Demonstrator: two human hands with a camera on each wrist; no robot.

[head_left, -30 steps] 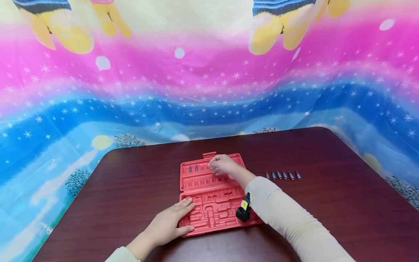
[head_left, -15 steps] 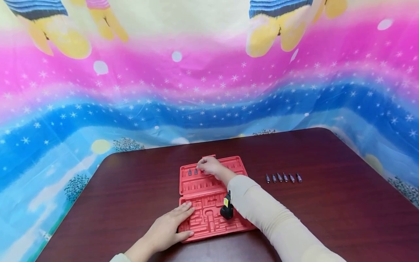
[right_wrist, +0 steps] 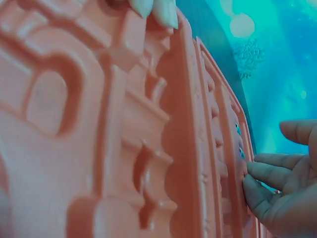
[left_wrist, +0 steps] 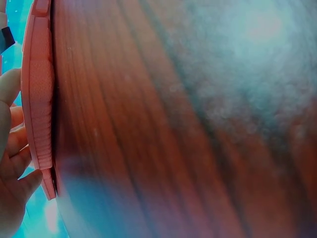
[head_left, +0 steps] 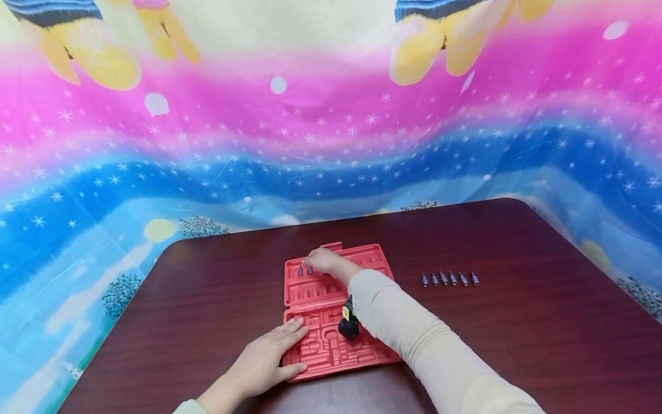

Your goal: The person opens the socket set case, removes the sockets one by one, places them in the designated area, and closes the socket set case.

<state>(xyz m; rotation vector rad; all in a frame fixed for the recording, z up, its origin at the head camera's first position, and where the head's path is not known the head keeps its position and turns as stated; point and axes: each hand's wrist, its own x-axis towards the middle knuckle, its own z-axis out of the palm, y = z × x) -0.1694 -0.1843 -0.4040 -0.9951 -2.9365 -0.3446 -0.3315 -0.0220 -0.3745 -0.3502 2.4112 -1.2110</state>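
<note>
A red moulded plastic case (head_left: pixel 315 368) lies unfolded on the table. My left hand (head_left: pixel 269 351) rests on the near left edge of the case, fingers extended over its rim. In the left wrist view its fingers (left_wrist: pixel 10 163) lie along the case's side. My right hand (head_left: pixel 326 261) reaches across to the far half, fingertips at the upper row of slots. Two dark metal bits (head_left: pixel 305 270) sit upright at the left of that row, close by the fingertips. In the right wrist view, the right hand's (right_wrist: pixel 285 181) fingertips meet the slots beside them; I cannot tell whether they pinch something.
Several similar dark metal bits (head_left: pixel 450 279) form a row on the dark wooden table (head_left: pixel 496 333), right of the case. A small black camera (head_left: pixel 348 325) is strapped to the right wrist. A colourful printed curtain (head_left: pixel 331 144) hangs behind the table.
My right hand has moved left along the far half's upper slot row, toward the two bits there. My left hand stays on the case's edge, and the row on the table is unchanged.
</note>
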